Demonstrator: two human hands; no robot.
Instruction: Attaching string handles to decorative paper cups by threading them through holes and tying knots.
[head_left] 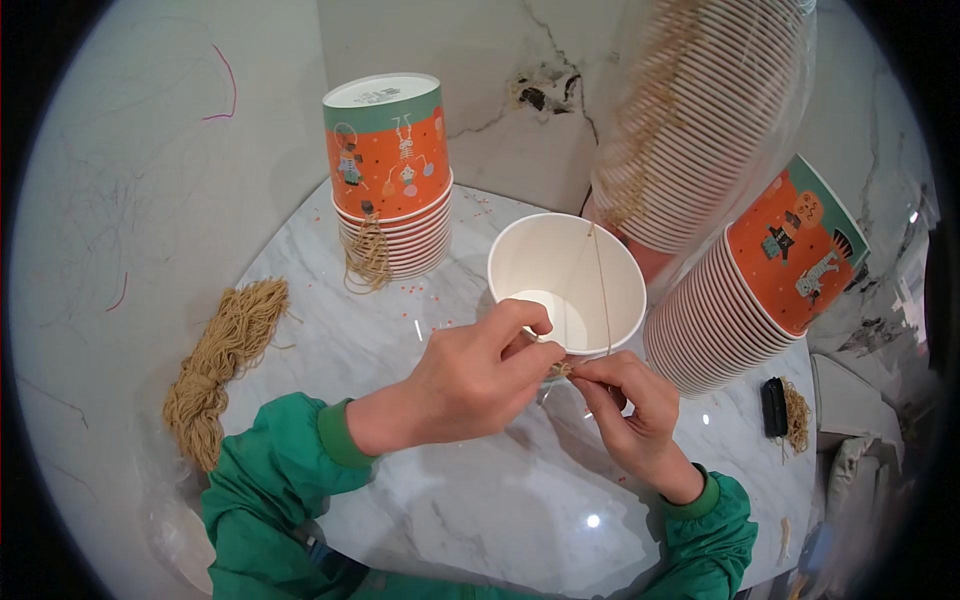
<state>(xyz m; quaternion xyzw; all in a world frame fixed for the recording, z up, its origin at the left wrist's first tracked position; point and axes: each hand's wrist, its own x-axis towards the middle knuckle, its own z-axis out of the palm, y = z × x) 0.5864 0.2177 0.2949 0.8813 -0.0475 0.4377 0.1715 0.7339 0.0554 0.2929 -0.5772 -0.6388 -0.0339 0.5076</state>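
A white-lined paper tub [560, 265] stands upright on the table, its mouth towards me. Tan twine [603, 290] runs from its far rim across the opening to the near rim. At that near side, my left hand [465, 375] is closed, thumb and fingers pinching a small bunch of the twine. My right hand [635, 405] pinches the same bunch from the other side, fingertips close to the left ones. The fingers partly hide the bunch and the tub's outer wall.
An upside-down stack of orange and green tubs [390, 180] carries twine loops. Another stack [750, 300] leans at right, near a plastic-wrapped stack [700, 120]. A twine hank [225, 370] lies left; a black object [773, 407] lies by twine pieces on the marbled table [450, 520].
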